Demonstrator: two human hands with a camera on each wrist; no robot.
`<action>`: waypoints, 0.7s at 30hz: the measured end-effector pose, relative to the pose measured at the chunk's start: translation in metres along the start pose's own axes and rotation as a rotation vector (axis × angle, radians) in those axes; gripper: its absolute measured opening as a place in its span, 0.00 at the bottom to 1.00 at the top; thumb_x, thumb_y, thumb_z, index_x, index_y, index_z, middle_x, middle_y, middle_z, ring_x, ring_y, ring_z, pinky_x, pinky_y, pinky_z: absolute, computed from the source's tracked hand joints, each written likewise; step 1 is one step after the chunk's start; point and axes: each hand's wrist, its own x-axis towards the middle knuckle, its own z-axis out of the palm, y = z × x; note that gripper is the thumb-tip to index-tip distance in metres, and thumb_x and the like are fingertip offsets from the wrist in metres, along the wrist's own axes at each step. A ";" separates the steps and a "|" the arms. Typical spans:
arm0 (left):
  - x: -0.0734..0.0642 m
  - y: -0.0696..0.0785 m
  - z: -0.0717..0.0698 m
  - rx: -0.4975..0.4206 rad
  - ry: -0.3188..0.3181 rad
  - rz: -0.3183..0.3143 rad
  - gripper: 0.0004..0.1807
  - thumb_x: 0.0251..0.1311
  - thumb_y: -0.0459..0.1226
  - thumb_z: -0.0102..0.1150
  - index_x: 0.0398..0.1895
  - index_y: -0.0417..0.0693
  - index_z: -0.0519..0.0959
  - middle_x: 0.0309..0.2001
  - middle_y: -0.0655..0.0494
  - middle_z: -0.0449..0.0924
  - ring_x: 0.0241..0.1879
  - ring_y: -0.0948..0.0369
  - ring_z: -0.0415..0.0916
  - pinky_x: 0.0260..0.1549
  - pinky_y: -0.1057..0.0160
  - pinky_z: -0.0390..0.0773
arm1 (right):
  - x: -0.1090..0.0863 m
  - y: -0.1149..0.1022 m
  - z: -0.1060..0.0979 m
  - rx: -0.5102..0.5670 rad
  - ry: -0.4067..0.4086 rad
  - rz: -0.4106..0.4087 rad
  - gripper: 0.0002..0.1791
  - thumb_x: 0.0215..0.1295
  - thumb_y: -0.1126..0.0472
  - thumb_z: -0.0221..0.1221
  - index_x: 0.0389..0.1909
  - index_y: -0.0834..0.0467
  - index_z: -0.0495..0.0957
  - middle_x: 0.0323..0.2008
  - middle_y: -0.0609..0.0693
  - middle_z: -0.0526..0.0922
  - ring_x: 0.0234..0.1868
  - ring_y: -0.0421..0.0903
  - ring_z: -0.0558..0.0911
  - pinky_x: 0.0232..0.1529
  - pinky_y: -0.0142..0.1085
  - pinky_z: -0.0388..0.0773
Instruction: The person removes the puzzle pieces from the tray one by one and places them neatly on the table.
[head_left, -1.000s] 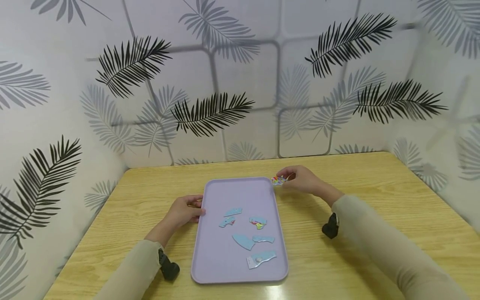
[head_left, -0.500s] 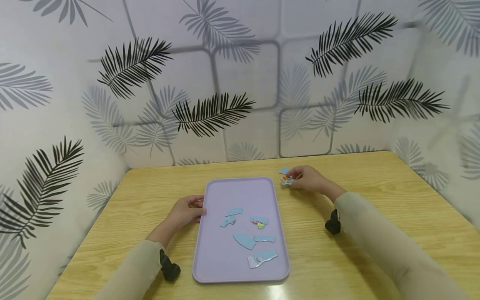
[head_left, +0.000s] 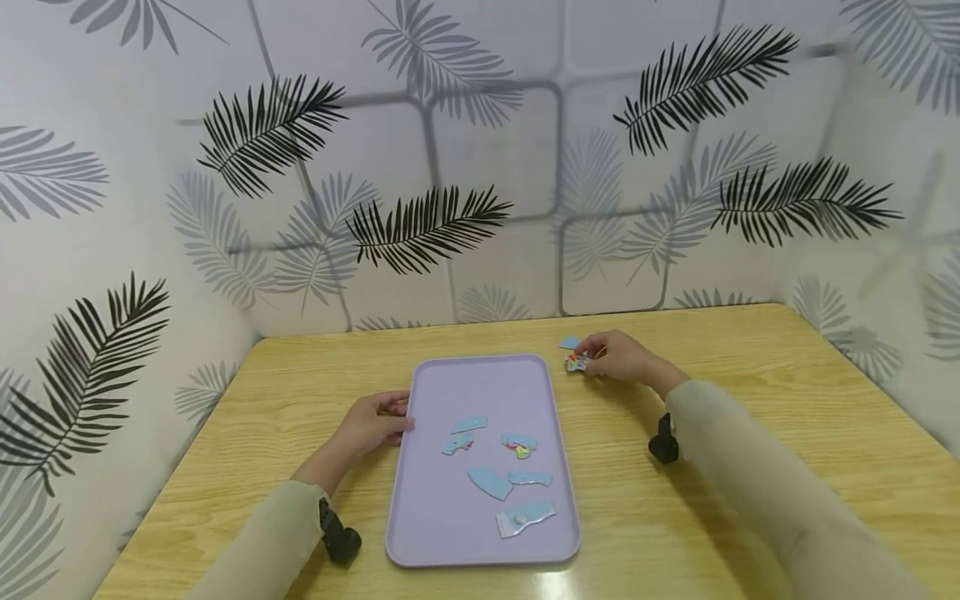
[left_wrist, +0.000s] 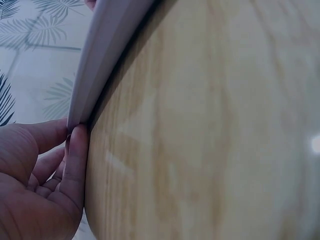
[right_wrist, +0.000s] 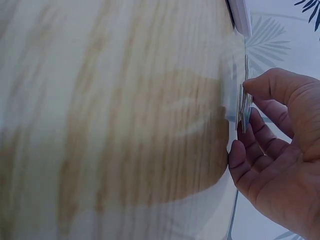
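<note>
At the tray's left side, my left hand (head_left: pixel 375 422) grips the rim of the lilac tray (head_left: pixel 420 533). The left wrist view shows thumb and fingers pinching the tray edge (left_wrist: pixel 92 75). Beyond the tray's far right corner, my right hand (head_left: pixel 621 357) pinches a colourful puzzle piece (head_left: pixel 577 362). In the right wrist view, thin edges of pieces (right_wrist: pixel 243 107) show between thumb and fingers. A light-blue puzzle piece (head_left: pixel 570 342) shows just behind the fingertips; whether it is held or lies on the table, I cannot tell.
Several flat puzzle pieces lie spread in the tray, among them a curved light-blue piece (head_left: pixel 491 482), a piece with yellow and red print (head_left: pixel 519 445) and one with a white end (head_left: pixel 526 518). Around the tray is the wooden table (head_left: pixel 675 517), with a patterned wall (head_left: pixel 495 275) behind.
My right hand has moved a little to the right, away from the tray corner, with the colourful puzzle piece. The light-blue piece behind it has come into sight. My left hand keeps its grip.
</note>
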 end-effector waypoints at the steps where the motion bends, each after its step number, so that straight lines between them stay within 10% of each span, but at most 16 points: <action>1: 0.000 0.000 0.000 0.002 0.001 0.000 0.27 0.60 0.25 0.62 0.64 0.38 0.72 0.44 0.45 0.74 0.35 0.58 0.75 0.32 0.64 0.82 | 0.001 0.000 0.000 -0.006 0.000 -0.002 0.18 0.60 0.69 0.60 0.53 0.66 0.78 0.45 0.58 0.77 0.44 0.52 0.74 0.42 0.40 0.73; 21: 0.003 -0.002 0.000 0.008 0.002 0.006 0.27 0.60 0.25 0.62 0.64 0.38 0.72 0.44 0.46 0.74 0.35 0.59 0.76 0.32 0.64 0.82 | 0.016 0.008 -0.003 -0.050 -0.049 -0.037 0.19 0.59 0.71 0.60 0.52 0.66 0.79 0.45 0.58 0.79 0.46 0.54 0.74 0.49 0.46 0.73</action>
